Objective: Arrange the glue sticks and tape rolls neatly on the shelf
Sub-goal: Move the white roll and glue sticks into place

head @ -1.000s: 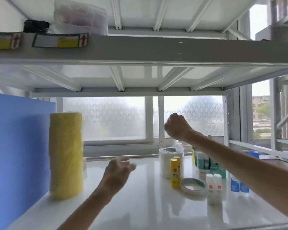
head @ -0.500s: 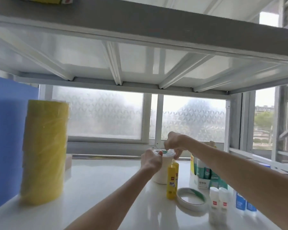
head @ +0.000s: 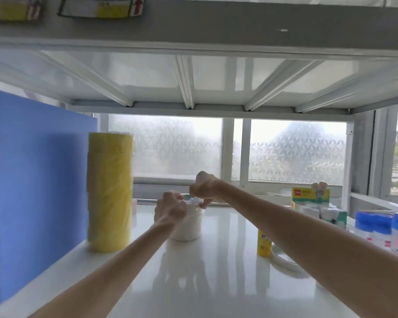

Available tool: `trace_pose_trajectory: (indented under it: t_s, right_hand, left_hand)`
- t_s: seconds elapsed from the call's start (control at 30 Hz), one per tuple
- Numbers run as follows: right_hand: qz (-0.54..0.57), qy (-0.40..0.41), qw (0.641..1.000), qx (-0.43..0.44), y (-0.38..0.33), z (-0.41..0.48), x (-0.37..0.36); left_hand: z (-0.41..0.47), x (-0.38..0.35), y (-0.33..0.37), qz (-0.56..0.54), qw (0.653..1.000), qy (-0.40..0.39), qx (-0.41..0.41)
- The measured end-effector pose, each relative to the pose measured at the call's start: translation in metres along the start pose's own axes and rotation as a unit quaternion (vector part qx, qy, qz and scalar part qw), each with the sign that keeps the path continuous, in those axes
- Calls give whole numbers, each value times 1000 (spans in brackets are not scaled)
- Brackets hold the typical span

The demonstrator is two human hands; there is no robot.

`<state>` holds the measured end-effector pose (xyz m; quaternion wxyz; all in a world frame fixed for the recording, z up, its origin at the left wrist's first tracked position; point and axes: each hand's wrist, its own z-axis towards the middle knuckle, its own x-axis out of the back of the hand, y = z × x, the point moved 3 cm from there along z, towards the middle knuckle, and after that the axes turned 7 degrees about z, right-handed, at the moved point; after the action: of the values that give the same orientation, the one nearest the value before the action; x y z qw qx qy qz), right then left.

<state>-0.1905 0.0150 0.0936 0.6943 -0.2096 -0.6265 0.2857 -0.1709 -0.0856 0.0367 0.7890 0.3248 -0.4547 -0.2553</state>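
A white stack of tape rolls in clear plastic wrap [head: 187, 228] stands in the middle of the white shelf [head: 211, 283]. My left hand [head: 169, 208] and my right hand [head: 205, 188] both pinch the wrap at its top. A tall yellow stack of tape rolls [head: 109, 197] stands at the left. A yellow glue stick [head: 264, 245] stands upright to the right, with a flat tape ring [head: 283, 260] beside it, partly hidden by my right forearm. Blue-capped glue sticks [head: 384, 230] stand at the far right.
A large blue box [head: 32, 191] fills the left end of the shelf. Green and yellow cartons [head: 313, 200] sit at the back right. The upper shelf's underside [head: 193, 83] hangs low overhead. A frosted window lies behind.
My left hand rose from the shelf and joined my right hand on the white stack's wrap. The white stack now stands further left, apart from the yellow glue stick.
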Motion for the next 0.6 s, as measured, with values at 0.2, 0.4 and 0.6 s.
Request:
trace_pose_trajectory:
  t_s: [0.2,0.4,0.6]
  right_hand:
    - [-5,-16,998,56,-38,-17,-33]
    - [-22,9,994,107,-38,-38,-34]
    - [-56,138,979,139,-13,-90,54]
  left_hand:
    - [9,38,-36,26,999,13,38]
    - [6,48,-48,52,998,3,19]
    - [-46,58,-17,64,970,160,-171]
